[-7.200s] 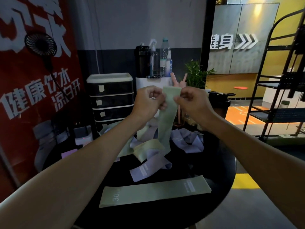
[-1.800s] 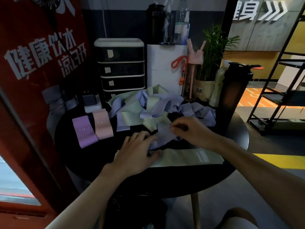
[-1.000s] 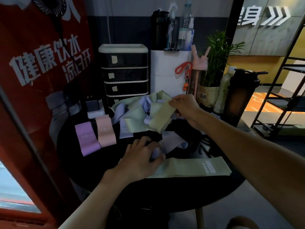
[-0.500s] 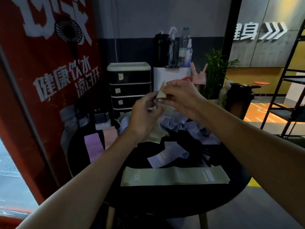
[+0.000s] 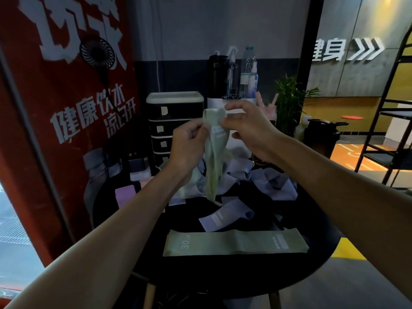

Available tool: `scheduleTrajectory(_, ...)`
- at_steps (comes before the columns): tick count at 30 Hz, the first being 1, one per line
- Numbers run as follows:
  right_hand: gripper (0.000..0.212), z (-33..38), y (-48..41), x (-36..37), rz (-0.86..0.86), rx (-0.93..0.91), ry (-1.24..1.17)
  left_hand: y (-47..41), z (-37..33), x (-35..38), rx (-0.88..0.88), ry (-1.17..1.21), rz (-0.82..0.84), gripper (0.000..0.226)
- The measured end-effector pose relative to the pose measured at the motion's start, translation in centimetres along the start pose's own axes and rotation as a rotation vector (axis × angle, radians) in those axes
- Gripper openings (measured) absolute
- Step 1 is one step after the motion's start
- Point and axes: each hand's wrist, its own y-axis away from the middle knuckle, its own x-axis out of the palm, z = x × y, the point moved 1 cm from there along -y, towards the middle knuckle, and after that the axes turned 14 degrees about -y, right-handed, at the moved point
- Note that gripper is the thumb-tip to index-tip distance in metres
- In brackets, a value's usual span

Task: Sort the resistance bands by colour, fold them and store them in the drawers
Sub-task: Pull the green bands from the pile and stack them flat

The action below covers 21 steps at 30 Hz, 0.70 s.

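The left hand [image 5: 189, 146] and right hand [image 5: 249, 130] each grip the raised green band [image 5: 214, 159], which now hangs unfurled, no longer bunched between them.

Dim room: red banner [image 5: 29, 130], grey wall [image 5: 200, 25], black metal rack [image 5: 392, 161].

Pale green band [image 5: 215, 157], lilac band [image 5: 225, 216], black table [image 5: 223, 277], red banner [image 5: 66, 121].

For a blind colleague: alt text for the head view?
Two bare hands hold a pale green fabric resistance band above a round black table, the left hand gripping its side, the right hand pinching its top. Below lie a flat pale green band marked 30 and a heap of lilac and green bands, before a black drawer unit.
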Motion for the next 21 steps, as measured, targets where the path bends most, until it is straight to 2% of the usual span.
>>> scheduleTrajectory(2, 0.038, 0.2, 0.0, 0.0, -0.017, -0.019, -0.005, -0.3, -0.1, -0.2, -0.023, 0.028, 0.023, 0.023)
scheduleTrajectory(4, 0.041, 0.5, 0.0, 0.2, -0.016, -0.066, 0.013, -0.6, -0.3, -0.3, -0.035, 0.04, 0.026, 0.021)
scheduleTrajectory(9, 0.012, 1.2, -0.2, 0.5, -0.038, -0.155, -0.017, -0.2, -0.5, 0.1, -0.061, 0.103, 0.094, 0.018)
scheduleTrajectory(16, 0.013, 2.3, 0.3, 0.8, -0.035, -0.157, 0.0, -0.6, -0.7, 0.2, -0.041, 0.088, 0.093, 0.017)
scheduleTrajectory(21, 0.016, 2.7, -0.2, 0.7, -0.158, -0.154, -0.076, -0.2, -0.7, 0.6, -0.075, 0.078, 0.182, 0.017)
